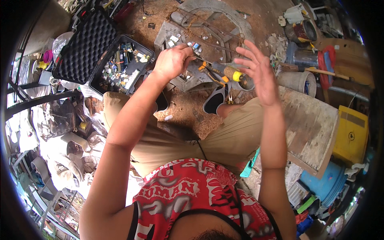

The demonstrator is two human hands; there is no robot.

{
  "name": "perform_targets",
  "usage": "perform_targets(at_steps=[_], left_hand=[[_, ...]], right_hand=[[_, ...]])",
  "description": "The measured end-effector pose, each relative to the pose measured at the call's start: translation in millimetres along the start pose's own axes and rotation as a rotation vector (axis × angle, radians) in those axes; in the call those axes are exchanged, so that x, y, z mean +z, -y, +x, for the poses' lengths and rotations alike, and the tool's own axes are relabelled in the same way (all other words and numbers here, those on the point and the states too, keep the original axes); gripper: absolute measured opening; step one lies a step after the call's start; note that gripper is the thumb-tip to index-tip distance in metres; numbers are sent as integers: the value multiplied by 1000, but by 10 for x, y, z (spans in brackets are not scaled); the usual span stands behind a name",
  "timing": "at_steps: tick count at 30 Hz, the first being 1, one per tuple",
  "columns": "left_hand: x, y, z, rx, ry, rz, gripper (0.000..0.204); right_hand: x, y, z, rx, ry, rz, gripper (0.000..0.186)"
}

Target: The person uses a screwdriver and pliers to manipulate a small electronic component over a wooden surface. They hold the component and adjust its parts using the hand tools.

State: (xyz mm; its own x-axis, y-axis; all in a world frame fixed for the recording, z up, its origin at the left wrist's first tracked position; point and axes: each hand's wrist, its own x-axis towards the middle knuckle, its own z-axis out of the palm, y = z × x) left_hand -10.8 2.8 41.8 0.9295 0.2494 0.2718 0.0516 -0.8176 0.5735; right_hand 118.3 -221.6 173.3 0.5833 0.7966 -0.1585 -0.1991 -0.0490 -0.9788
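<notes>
My left hand is closed, its fingers pinched at the shaft end of a screwdriver with a dark and yellow handle. Whether a small part is also between those fingers is hidden. Beside the yellow end of the handle, my right hand is raised with its fingers apart, gripping nothing. Orange-and-black pliers lie just under the screwdriver, on a worn grey work base. Small pale and blue chip-like pieces are scattered on that base beyond my left hand.
An open black case full of small electronic parts lies at left, its foam-lined lid tipped back. At right are a wooden board, a yellow container, a blue bucket and a grey bucket. Small pliers stand near my foot.
</notes>
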Motion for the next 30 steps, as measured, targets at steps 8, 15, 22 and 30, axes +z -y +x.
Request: perform_targets(at_steps=[8,15,22,30], left_hand=[[-114,-84,34,117,-51,-24,17],[-275,1,82,63,-128,-479,22],[-237,-104,75,-18,-161,-532,14],[-171,-78,31,56,-204,-484,10]], right_hand=[[271,76,-276,-115,204,-1308,44],[183,50,-341,-77,101,-1113,42],[145,-55,-397,-241,59,-1134,40],[186,-223,-443,-345,-45,-1170,35]])
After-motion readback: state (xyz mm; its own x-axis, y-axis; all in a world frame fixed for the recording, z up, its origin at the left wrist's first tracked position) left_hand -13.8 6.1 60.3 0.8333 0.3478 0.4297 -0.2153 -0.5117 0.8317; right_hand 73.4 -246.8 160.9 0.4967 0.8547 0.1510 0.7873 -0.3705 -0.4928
